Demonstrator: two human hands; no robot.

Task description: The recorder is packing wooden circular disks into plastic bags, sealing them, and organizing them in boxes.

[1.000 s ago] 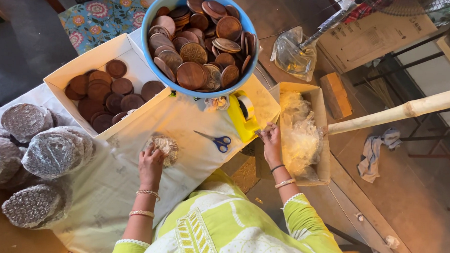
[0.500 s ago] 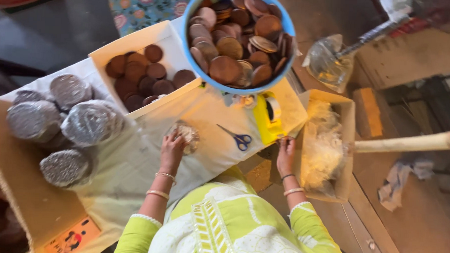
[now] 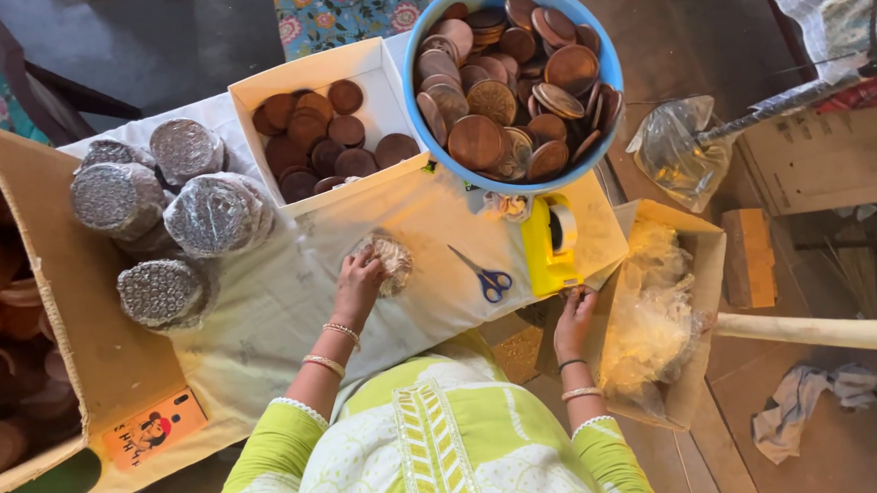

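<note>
On the cloth-covered table (image 3: 290, 319) we pressed our left hand (image 3: 357, 284) down on a plastic-wrapped stack of brown discs (image 3: 391, 261), fingers curled over its near edge; the stack lay flat, round face upward, with no long axis to speak of. Just right of it lay blue-handled scissors (image 3: 484, 274), blades pointing up-left toward the stack. Beyond stood a yellow tape dispenser (image 3: 550, 246), a white box of discs (image 3: 316, 126) and a blue bowl (image 3: 609, 87) heaped with more. Wrapped stacks (image 3: 172, 218) sat well to the left. Our right hand (image 3: 574, 319) rested at the table's corner beside a cardboard box of clear bags (image 3: 655, 312); we could not tell whether its fingers gripped anything.
</note>
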